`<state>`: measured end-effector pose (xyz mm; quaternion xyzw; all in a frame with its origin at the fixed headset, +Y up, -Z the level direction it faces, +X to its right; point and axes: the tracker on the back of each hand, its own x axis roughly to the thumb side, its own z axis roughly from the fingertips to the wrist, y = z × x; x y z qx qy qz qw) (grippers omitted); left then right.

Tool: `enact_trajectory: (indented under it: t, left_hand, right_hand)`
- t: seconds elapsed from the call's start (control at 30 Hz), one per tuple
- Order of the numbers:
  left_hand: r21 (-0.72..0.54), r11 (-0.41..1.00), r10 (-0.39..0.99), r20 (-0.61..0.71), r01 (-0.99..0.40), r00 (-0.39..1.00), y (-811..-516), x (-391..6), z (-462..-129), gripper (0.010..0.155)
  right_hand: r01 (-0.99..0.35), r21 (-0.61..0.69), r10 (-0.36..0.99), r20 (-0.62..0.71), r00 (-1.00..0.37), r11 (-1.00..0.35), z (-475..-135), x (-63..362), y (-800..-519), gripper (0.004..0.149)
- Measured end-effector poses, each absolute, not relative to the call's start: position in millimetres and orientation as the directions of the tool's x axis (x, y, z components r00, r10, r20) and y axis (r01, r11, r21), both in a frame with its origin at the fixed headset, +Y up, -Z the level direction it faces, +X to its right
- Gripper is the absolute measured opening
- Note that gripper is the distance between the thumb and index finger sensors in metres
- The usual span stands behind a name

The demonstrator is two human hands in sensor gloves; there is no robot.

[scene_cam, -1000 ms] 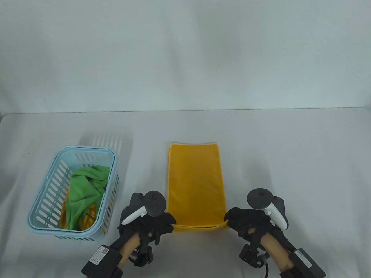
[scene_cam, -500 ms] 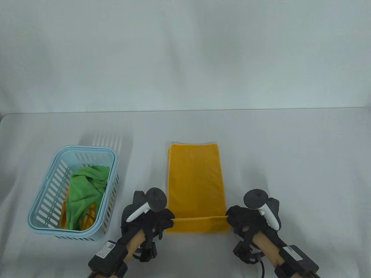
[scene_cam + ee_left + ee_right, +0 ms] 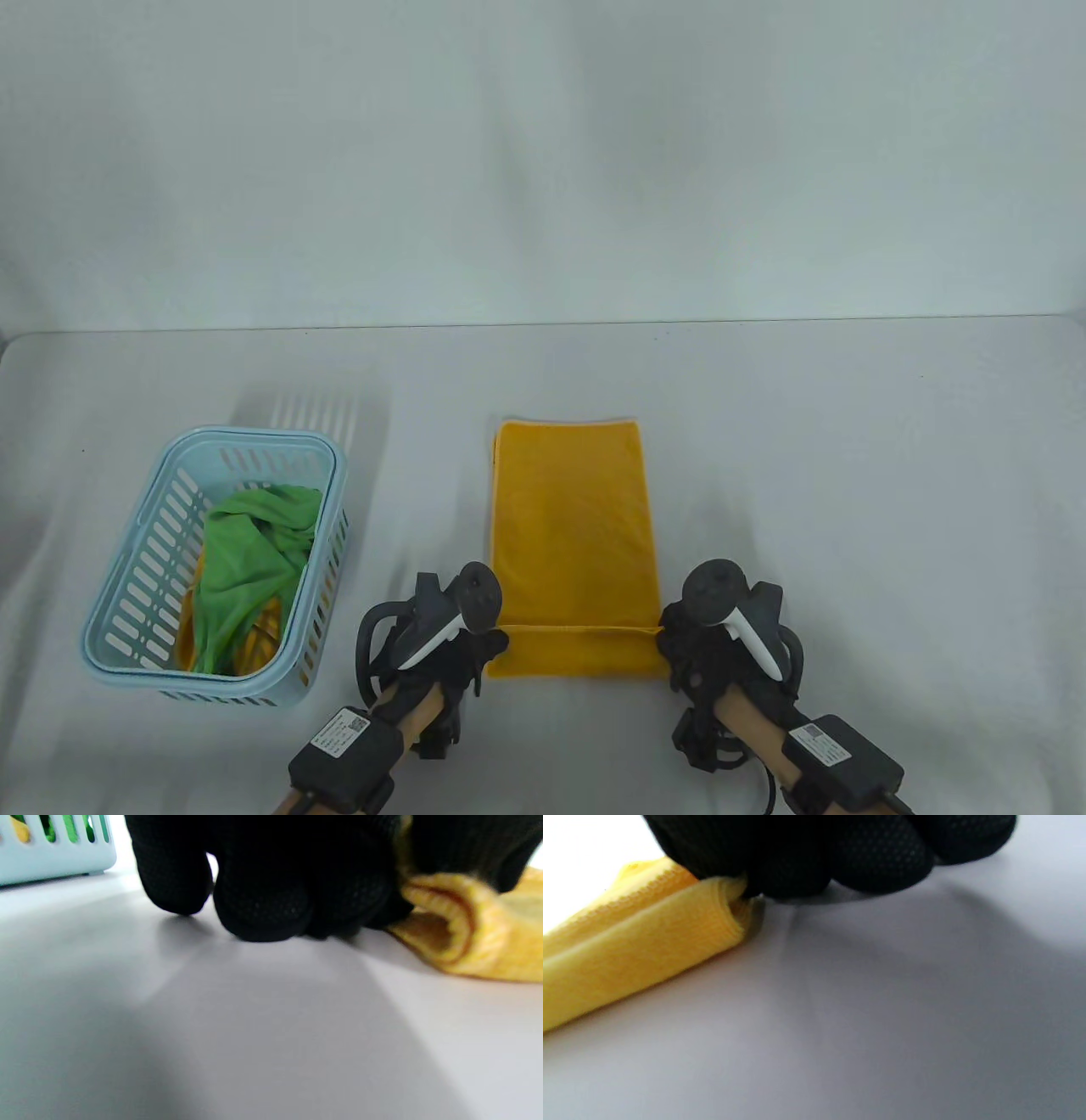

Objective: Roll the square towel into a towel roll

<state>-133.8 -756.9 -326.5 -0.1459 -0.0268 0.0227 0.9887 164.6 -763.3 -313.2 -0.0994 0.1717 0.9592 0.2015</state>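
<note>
- The towel (image 3: 574, 543) lay flat in the lower middle of the table view, a long yellow strip already folded narrow, running up the frame from your hands.
- Your left hand (image 3: 450, 649) pinched the near left corner and your right hand (image 3: 704, 645) pinched the near right corner, both with fingers curled onto the cloth.
- The near edge was turned over into one small fold (image 3: 577, 649) sitting on the strip, so I'd say the roll had barely begun.
- In the left wrist view the turned end (image 3: 449, 929) showed a loose open loop. In the right wrist view the end (image 3: 721, 916) looked tighter.
- Handling-wise it looked like soft, light terry: floppy, no stiffness, grippy rather than slick, nothing to break.
- Stuff like that probably sags in the middle if you only hold the ends, so the roll could go cone-shaped or slack.
- Best hold, I'd guess: fingers spread along the rolled edge, pressing down as you push it up the frame.
- The basket (image 3: 127, 628) with a green cloth (image 3: 246, 560) sat at the left, well apart.
</note>
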Motion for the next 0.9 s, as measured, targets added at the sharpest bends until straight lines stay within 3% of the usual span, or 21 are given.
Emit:
enact_trajectory:
  t: [0.33, 0.47, 0.77, 0.9]
  left_hand:
    - [-0.277, 0.954, 0.115, -0.009, -0.113, 0.993, -751.4, -149.5, -330.0, 0.056]
    - [-0.237, 0.963, 0.132, 0.010, -0.125, 0.991, -743.3, -150.7, -329.1, 0.062]
    - [-0.112, 0.992, 0.074, 0.190, -0.053, 0.979, -715.1, -127.3, -310.9, 0.071]
    - [-0.140, 0.990, 0.043, 0.336, 0.005, 0.941, -715.6, -112.3, -300.5, 0.073]
  right_hand:
    - [-0.591, 0.268, 0.502, -0.334, -0.798, -0.761, -316.2, 181.0, -758.0, 0.050]
    - [-0.594, 0.244, 0.520, -0.306, -0.797, -0.767, -316.1, 184.4, -748.9, 0.057]
    - [-0.502, 0.228, 0.488, -0.118, -0.865, -0.834, -300.9, 160.5, -726.0, 0.066]
    - [-0.402, 0.291, 0.435, 0.057, -0.899, -0.868, -292.1, 140.3, -723.8, 0.069]
